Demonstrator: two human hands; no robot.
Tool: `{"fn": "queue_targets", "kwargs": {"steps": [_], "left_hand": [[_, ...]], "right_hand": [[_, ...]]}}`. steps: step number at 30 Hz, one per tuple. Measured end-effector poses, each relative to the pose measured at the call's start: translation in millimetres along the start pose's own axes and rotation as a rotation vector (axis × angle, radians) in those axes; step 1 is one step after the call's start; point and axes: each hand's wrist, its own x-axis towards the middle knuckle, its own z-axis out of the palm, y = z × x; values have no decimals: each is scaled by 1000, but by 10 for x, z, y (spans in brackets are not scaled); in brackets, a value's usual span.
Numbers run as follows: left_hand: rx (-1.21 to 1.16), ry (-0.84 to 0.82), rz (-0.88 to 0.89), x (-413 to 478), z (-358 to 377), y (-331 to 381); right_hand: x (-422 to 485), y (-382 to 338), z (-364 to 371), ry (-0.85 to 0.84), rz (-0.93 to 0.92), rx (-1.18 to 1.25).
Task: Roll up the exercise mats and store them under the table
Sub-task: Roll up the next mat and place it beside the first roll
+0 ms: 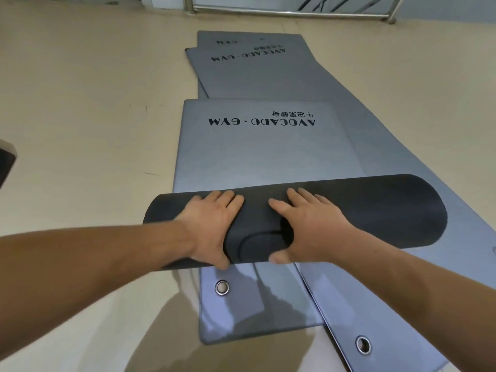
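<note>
I hold the dark roll [375, 210] of the top mat [255, 157] in the middle of the frame, a bit below the center. The roll lies sideways, with its long side going from left to right, and its right end sits a little higher in the frame than its left end. My left hand [212, 226] and my right hand [311, 229] are side by side on it, close but not touching. On each hand the fingers lie over the top of the roll and the thumb is tucked round the near side, so both hands grip it. The flat grey part of the top mat runs away from me toward the top of the frame. It has big black letters [261, 122] that say AVOCADO · GYM, upside down to me, with small Chinese signs next to them. A second mat [255, 73] higher up has the same words. A third mat [249, 37] past it has writing too small to read. Two more grey mat ends [255, 312] stick out below the roll, each with a shiny metal ring [222, 287]. All the mats lie on a tan floor [80, 103]. A metal rail [290, 13] is at the top.
</note>
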Motion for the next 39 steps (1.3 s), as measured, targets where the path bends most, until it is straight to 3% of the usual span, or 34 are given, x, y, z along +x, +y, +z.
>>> {"fn": "queue_targets", "kwargs": {"steps": [6,9,16,19,21,23,25,27,31,35,39], "left_hand": [[-82,-62,33,137,-243,-136],[-147,-112,23,131,-370,-135],[-658,-482,41,-113,-401,-230],[-702,-427,16,-244,-340,-279],[-639,-325,-16,-303,-352,-335],[-431,-142,-24,-360,-406,-364],[-215,80,13,-437,-434,-279],[-53,183,23,-492,-389,-124],[56,58,-72,-456,-195,68],[111,71,-132,-318,-36,-21],[63,9,-170,-124,-30,-127]], "right_hand": [[167,43,243,186,-10,-207],[209,87,84,194,-65,-209],[28,110,-342,-204,-130,75],[93,77,-399,-296,-117,169],[201,70,-465,-313,-83,231],[297,95,-526,-302,-43,271],[365,123,-578,-193,0,252],[404,130,-644,-18,57,198],[470,64,-665,189,120,119],[352,-118,-439,341,5,-31],[220,-225,-262,189,-44,-33]]}}
